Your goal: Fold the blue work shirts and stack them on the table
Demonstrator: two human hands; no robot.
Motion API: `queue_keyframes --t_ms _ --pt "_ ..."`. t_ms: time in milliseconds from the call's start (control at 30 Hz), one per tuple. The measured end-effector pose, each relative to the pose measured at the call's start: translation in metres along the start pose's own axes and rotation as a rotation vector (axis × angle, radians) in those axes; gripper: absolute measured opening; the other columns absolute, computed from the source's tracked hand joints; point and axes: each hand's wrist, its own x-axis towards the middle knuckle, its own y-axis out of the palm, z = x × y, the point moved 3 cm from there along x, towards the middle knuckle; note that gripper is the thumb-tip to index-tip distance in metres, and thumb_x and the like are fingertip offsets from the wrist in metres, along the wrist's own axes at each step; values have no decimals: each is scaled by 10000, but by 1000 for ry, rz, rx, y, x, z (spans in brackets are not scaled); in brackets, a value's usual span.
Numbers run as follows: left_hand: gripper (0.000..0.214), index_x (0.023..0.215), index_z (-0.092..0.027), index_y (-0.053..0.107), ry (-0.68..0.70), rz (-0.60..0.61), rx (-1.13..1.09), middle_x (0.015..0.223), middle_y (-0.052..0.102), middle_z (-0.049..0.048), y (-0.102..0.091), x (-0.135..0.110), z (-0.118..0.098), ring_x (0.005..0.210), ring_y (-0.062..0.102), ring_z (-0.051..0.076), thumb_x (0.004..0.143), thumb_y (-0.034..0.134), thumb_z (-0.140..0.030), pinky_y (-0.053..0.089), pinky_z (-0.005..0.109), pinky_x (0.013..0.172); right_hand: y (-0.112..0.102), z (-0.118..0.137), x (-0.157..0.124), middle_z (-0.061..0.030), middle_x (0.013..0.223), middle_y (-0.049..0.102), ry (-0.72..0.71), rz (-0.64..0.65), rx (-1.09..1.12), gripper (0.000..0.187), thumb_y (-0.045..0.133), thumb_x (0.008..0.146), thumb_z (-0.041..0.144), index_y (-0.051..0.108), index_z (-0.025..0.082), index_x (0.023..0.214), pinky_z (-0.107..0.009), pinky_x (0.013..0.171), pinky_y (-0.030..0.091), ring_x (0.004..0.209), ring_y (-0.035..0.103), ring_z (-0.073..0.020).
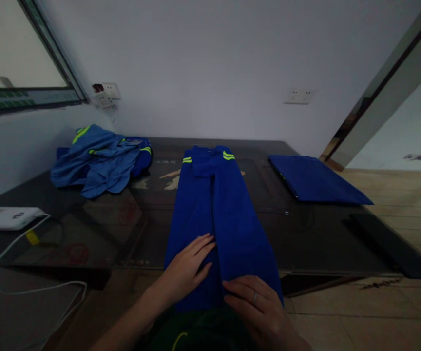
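Observation:
A blue garment [218, 204] with yellow-green stripes at its far end lies folded lengthwise down the middle of a dark glass-topped table [305, 229]. Its near end hangs over the table's front edge. My left hand [186, 268] lies flat on the left half of the cloth, fingers stretched out and apart. My right hand [258, 307] rests on the near end of the cloth lower down, fingers extended and close together, a ring on one finger.
A crumpled heap of blue clothes [101, 158] lies at the table's back left. A neatly folded blue piece [313, 178] sits at the back right. A white device [8, 217] with a white cable [31, 287] is at the left. Wall sockets [300, 96] behind.

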Motion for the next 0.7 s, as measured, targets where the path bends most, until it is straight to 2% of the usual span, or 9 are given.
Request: queue_keyframes --t_ms 133,233,333,400,467,567,633,700 --pt "406 1284 -205 463 -57 -28 -65 1394 525 104 -1 0 0 1321 466 202 882 513 -177 430 411 1098 18 -6 -10 -73 999 735 17 64 16 245 439 942 144 675 200 975 -302 747 559 887 668 -170" --pt "335 1205 -215 492 -64 -19 -81 1381 534 100 -3 0 -4 1314 475 199 875 505 -153 439 401 1092 23 -7 -12 -79 1062 722 32 167 80 211 490 944 271 691 216 982 -342 808 558 953 661 -196" --pt "344 1203 -225 504 -39 27 -49 1405 515 90 -4 -2 -8 1347 435 209 872 501 -132 421 427 1104 7 -6 -3 -78 1104 709 62 272 211 220 540 927 313 685 220 1063 -292 871 543 1025 647 -175" --pt "359 1217 -231 510 -23 54 -37 1417 507 81 -8 -3 -8 1353 427 206 871 517 -137 418 420 1105 -9 -14 8 -71 1095 706 150 258 256 207 522 933 251 689 223 1052 -249 863 541 1023 648 -151" --pt "365 1236 -238 512 -21 69 -41 1419 505 75 -14 1 -6 1328 458 188 880 528 -158 432 380 1093 -22 -33 18 -66 1079 703 260 191 209 215 502 932 211 696 231 1020 -258 861 547 1007 654 -150" --pt "358 1278 -242 510 -40 41 11 1428 495 78 -24 17 6 1309 477 173 923 491 -209 425 370 1092 -28 -79 25 -89 1158 675 419 108 -8 238 509 923 223 689 228 1078 -369 939 528 1072 636 -195" --pt "394 1332 -232 489 -72 11 124 1458 462 95 -27 31 19 1370 399 217 940 477 -255 351 466 1131 -22 -108 25 -130 1302 602 479 126 -152 312 533 915 261 647 207 1200 -459 1018 466 1206 563 -243" --pt "481 1406 -228 432 -111 33 239 1510 386 119 -23 42 32 1428 281 282 939 491 -330 272 572 1135 -11 -128 21 -149 1417 503 503 217 -244 425 562 905 328 575 213 1314 -534 1062 397 1321 454 -283"
